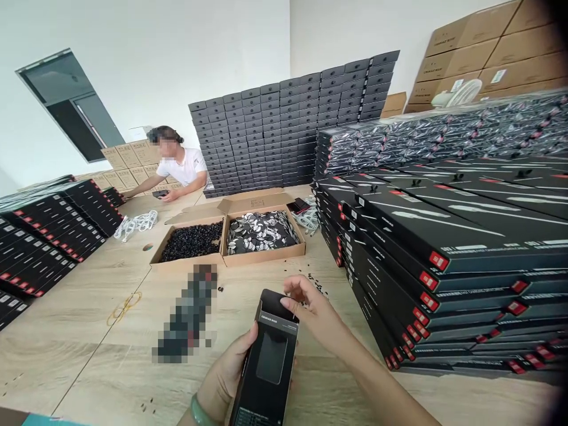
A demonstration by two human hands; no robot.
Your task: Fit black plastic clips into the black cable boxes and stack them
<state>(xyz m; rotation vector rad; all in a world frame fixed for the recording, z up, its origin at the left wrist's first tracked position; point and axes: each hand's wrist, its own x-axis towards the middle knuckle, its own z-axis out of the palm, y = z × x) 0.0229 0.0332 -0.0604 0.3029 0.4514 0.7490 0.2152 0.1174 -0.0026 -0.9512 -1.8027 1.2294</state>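
A long black retail box [267,387] with a clear window in its front leans upright over the table's near edge. My left hand [226,367] is wrapped round its left side, thumb along the edge, with a green bangle at the wrist. The box's top end stands open, its flap [270,297] raised. At that flap my right hand [308,302] is closed, thumb and fingers pinching its right edge; the fingertips behind it are partly hidden. Left of the box lies a dark, pixelated item [189,313] on the table.
Two open cartons hold small black pieces [190,241] and black-and-white cards [261,232]. Stacks of black boxes rise at right [399,254] and left [53,231]. White cables [137,225], yellow rubber bands [124,309] and loose black bits lie about. A co-worker [181,168] sits across the table.
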